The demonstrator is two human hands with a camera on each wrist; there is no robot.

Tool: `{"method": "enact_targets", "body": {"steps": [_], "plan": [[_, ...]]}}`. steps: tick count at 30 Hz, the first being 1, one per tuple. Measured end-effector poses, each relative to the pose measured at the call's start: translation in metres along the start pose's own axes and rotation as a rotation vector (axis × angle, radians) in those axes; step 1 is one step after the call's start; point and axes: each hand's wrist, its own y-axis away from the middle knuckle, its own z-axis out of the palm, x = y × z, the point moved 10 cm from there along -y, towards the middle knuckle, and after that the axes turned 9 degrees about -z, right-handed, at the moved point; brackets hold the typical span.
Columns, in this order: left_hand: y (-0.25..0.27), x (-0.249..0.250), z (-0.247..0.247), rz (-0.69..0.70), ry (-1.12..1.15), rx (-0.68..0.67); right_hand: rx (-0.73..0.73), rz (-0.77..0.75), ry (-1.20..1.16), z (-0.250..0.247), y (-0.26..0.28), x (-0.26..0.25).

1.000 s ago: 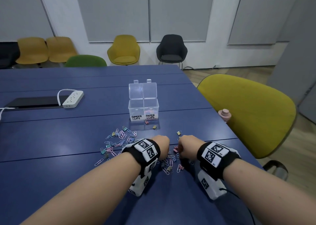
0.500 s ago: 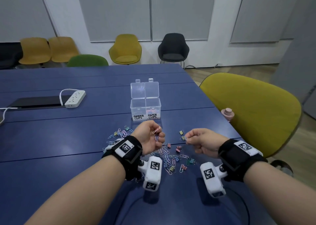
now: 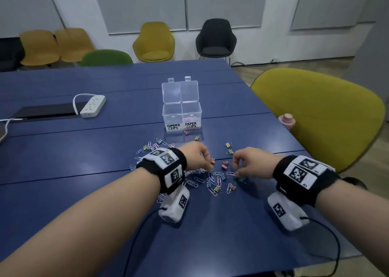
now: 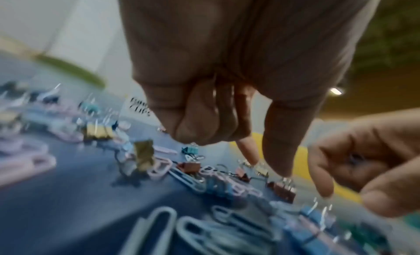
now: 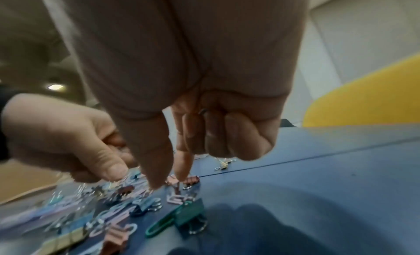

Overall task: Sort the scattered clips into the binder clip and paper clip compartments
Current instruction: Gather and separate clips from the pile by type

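Note:
Coloured paper clips and small binder clips (image 3: pixel 214 179) lie scattered on the blue table (image 3: pixel 84 160). A clear two-part box (image 3: pixel 173 118), labelled BINDER CLIPS on the left and PAPER CLIPS on the right, stands open behind them. My left hand (image 3: pixel 207 165) hovers over the pile with thumb and forefinger pointing down; its other fingers (image 4: pixel 204 115) curl round paper clips. My right hand (image 3: pixel 236 169) reaches down beside a pink binder clip (image 3: pixel 224 165), thumb and forefinger (image 5: pixel 181 169) just above it. Its curled fingers (image 5: pixel 227 133) keep a small dark clip against the palm.
A white power strip (image 3: pixel 92 106) and a flat black device (image 3: pixel 46 112) lie at the far left. A yellow chair (image 3: pixel 315 116) and a pink bottle top (image 3: pixel 286 120) are at the table's right edge. Camera cables trail near the front edge.
Half a second ago both hands were lifted and turned up, with clips showing in them. Both have since turned palm down and dropped back onto the pile.

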Motion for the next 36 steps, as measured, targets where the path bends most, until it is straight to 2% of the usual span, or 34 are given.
{"method": "enact_targets", "body": {"steps": [2, 5, 11, 15, 27, 29, 31, 33, 35, 36], "plan": [[0.002, 0.011, 0.005, 0.078, -0.216, 0.017, -0.049, -0.014, 0.121, 0.003, 0.000, -0.007], [0.000, 0.017, 0.009, 0.121, -0.348, 0.033, -0.049, -0.003, 0.185, 0.003, -0.001, -0.008], [-0.003, 0.023, 0.009, 0.139, -0.444, 0.061, -0.026, -0.018, 0.176, 0.005, -0.011, -0.011], [-0.006, 0.022, 0.013, 0.131, -0.475, 0.031, -0.020, -0.034, 0.185, 0.007, -0.018, -0.019], [-0.004, 0.015, 0.021, 0.067, -0.596, 0.030, -0.125, 0.001, 0.299, 0.026, -0.024, -0.020], [0.001, 0.013, 0.016, 0.059, -0.499, 0.010, -0.148, -0.004, 0.305, 0.029, -0.022, -0.021], [0.005, 0.004, 0.009, 0.034, -0.256, -0.043, -0.134, -0.006, 0.298, 0.027, -0.019, -0.022], [0.009, -0.010, 0.011, -0.015, 0.251, -0.198, -0.075, -0.002, 0.176, 0.017, -0.015, -0.021], [0.017, -0.016, 0.016, -0.037, 0.796, -0.351, 0.025, 0.014, -0.116, 0.009, -0.011, -0.014], [0.019, -0.019, 0.016, -0.038, 0.972, -0.397, 0.075, 0.033, -0.326, 0.007, -0.009, -0.011]]}}
